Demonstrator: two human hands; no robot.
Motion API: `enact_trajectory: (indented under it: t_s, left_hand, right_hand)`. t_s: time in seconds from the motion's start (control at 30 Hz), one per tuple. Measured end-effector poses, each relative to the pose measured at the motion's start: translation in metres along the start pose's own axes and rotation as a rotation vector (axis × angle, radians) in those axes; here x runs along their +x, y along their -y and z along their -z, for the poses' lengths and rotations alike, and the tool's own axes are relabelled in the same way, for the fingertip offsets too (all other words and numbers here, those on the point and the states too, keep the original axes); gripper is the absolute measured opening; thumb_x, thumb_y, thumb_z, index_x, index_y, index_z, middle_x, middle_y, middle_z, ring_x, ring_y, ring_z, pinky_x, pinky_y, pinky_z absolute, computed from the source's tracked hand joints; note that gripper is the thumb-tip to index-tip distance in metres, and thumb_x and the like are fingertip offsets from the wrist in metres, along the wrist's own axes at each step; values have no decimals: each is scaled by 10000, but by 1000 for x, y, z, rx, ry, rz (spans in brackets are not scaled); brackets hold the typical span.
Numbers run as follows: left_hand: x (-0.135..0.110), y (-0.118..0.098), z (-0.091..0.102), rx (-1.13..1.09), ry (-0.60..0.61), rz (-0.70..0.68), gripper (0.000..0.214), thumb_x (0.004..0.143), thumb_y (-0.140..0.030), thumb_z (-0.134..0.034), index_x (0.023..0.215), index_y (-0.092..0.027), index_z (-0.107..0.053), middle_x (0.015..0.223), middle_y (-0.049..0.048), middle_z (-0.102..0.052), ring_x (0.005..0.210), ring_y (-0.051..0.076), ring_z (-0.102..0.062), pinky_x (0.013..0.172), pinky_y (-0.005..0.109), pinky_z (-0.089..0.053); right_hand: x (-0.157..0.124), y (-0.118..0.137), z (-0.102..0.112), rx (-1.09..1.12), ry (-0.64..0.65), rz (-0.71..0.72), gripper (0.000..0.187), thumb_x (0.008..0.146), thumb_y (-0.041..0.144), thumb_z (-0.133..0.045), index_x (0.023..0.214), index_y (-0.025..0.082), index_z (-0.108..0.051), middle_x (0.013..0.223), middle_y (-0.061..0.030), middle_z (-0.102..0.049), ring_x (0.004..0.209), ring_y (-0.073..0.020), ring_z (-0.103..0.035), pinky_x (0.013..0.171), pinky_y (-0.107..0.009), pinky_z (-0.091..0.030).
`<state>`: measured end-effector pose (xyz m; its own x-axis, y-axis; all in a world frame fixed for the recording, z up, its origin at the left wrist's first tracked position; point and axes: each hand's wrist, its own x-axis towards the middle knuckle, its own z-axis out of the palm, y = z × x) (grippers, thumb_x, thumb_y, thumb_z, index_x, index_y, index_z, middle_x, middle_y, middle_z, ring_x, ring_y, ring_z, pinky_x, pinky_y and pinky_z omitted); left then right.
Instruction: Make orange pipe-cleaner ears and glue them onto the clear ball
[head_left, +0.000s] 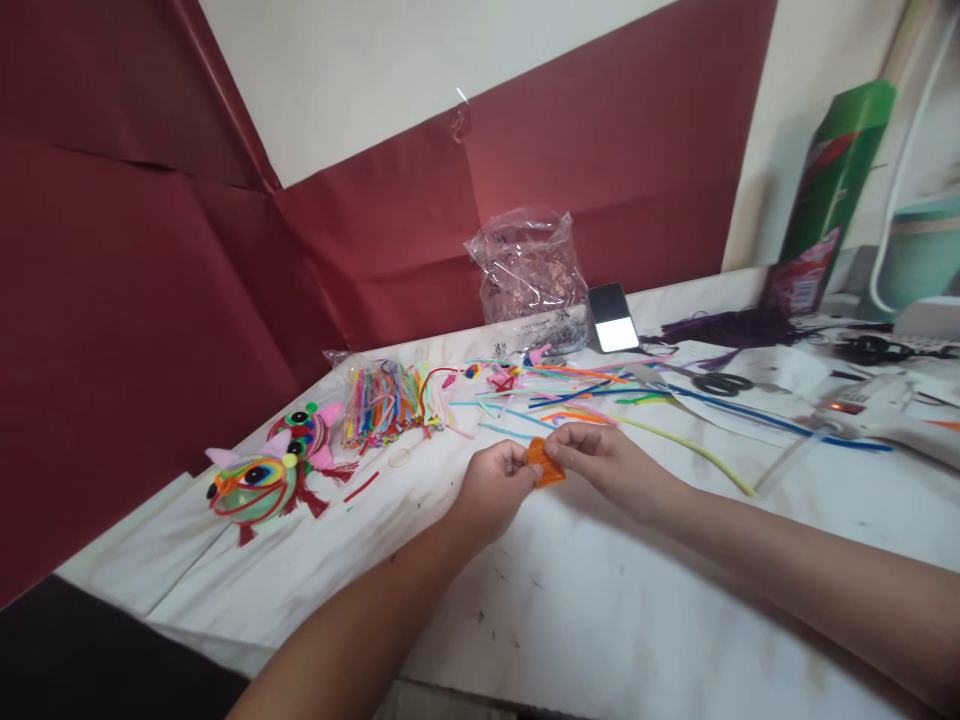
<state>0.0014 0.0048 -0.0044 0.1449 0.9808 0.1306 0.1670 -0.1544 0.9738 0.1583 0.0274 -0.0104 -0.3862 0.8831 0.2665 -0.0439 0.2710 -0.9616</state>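
- Left forearm (352, 630) and right forearm (795, 570) are seen nearest the camera in the one head view, stretched over a white table (600, 620).
- Mid-view, an orange piece (548, 472) is held between the hands. One side is pinched by the left hand (495, 485), thumb to fingers; the other is pinched likewise by the right hand (600, 455). Partly covered by fingers, its exact make cannot be told.
- If it were tugged unevenly, the piece could be pulled out of shape; if either pinch were loosened, it could be dropped.
- Loose stems (694, 445) are strewn just beyond the hands. By a low wrist, they could be snagged or scattered.
- At far right, what looks like a glue gun (885, 420) is seen with a red light. If it is hot, skin could be burned by a careless reach.
- Scissors (722, 383) are left near it and could be knocked.
- At left, two animal heads (255, 490) with red tassels are set close together; they could be toppled by a sideways sweep of the left arm.
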Motion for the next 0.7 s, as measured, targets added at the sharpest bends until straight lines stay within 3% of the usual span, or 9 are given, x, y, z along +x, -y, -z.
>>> enact_trajectory:
  t_s: [0.2,0.43,0.7]
  left_hand:
    - [-7,-3,-2,282,-76,-196,63,674,-201,-563,635,-153,-553,638,-8,-545,634,119,-488,635,249,-389]
    - [-6,-1,0,172,-131,-207,119,723,-259,-557,683,-148,-574,657,8,-574,640,125,-513,638,252,-417]
    - [-9,-5,3,285,-91,-340,72,699,-174,-540,633,-162,-566,650,-2,-560,654,124,-507,656,242,-402]
  right_hand:
    - [-5,0,-8,4,-54,4,358,732,527,-556,637,188,-494,594,29,-479,570,-115,-428,563,-265,-344]
    - [-7,-2,-10,-6,-23,-9,347,768,504,-538,644,184,-487,615,32,-457,583,-109,-407,568,-257,-330]
    - [-9,0,-9,-31,34,30,342,775,510,-534,677,182,-522,643,15,-495,631,-128,-447,615,-270,-359]
